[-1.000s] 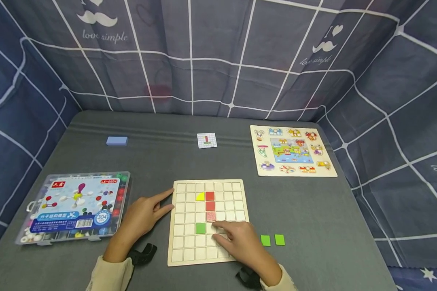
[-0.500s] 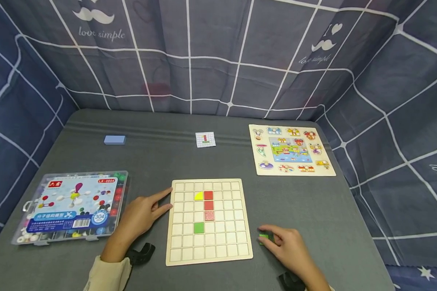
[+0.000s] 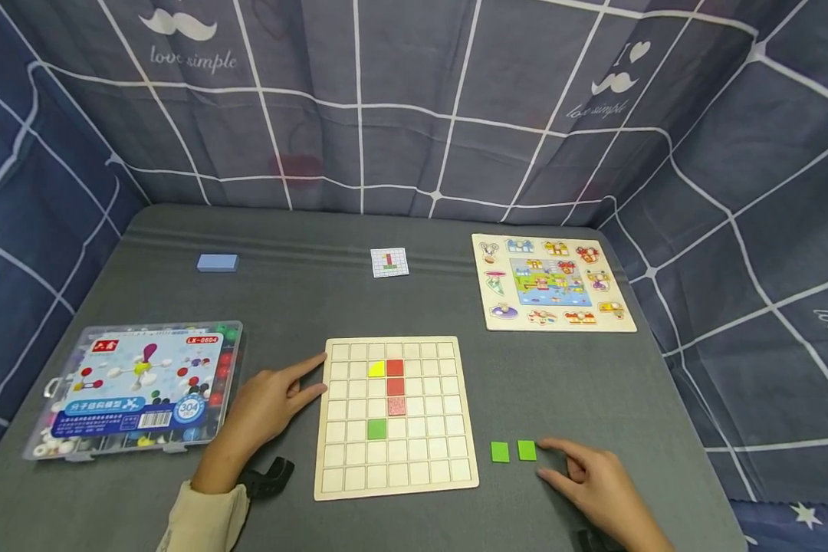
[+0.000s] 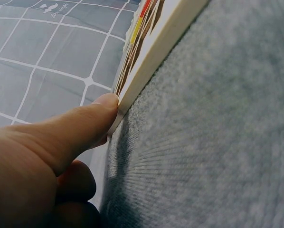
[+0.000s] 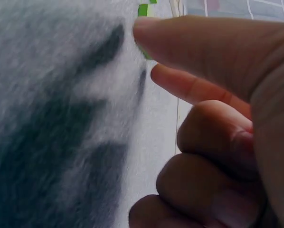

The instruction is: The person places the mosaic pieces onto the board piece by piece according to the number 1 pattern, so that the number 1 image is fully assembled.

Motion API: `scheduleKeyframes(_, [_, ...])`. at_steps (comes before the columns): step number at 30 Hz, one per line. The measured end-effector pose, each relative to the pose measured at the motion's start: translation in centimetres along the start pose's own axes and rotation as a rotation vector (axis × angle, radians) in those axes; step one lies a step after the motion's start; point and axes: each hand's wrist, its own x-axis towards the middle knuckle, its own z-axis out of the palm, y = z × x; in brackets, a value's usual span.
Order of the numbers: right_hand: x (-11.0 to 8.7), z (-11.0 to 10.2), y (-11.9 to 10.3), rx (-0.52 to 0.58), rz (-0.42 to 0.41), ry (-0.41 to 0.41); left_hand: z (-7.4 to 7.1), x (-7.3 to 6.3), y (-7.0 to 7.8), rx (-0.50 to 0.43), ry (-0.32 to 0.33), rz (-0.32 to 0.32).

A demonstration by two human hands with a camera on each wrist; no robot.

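A wooden grid board (image 3: 428, 469) lies flat on the table, its shallow squares bearing a yellow tile (image 3: 376, 369), several red tiles (image 3: 395, 387) in a column and one green tile (image 3: 376, 428). At its left edge, my left hand (image 3: 265, 402) touches the rim with outstretched index finger and thumb; the left wrist view shows the thumb against the board's side (image 4: 149, 71). Two loose green tiles (image 3: 500, 452) lie right of the board. Just right of the nearer one (image 3: 527, 450), my right hand (image 3: 593, 483) hovers with index finger and thumb apart, nothing between them.
A clear plastic case (image 3: 138, 395) of molecular model parts is at the left. Further back are a blue block (image 3: 217, 264), a small pattern card (image 3: 389, 262) and a wooden picture puzzle (image 3: 555, 284). Grid-patterned curtains (image 3: 400, 146) surround the table.
My right hand has moved off the board to the right, passing over the two loose green tiles, and is now beside them. The left hand stays at the board's edge.
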Motion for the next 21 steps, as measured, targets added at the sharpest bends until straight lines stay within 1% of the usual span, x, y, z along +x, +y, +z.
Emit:
scheduleKeyframes(4, [-0.1, 0.0, 0.3, -0.022, 0.009, -0.019, -0.1, 0.0, 0.1, 0.003, -0.005, -0.004])
scheduleKeyframes(8, [-0.1, 0.2, 0.2, -0.013, 0.0, -0.013, -0.1, 0.0, 0.1, 0.002, -0.009, -0.009])
scheduleKeyframes(15, [0.2, 0.7, 0.3, -0.002, -0.087, 0.03, -0.1, 0.0, 0.1, 0.0, -0.007, -0.001])
scheduleKeyframes(21, [0.7, 1.1, 0.4, 0.022, -0.112, 0.035, -0.2, 0.0, 0.1, -0.002, -0.004, 0.005])
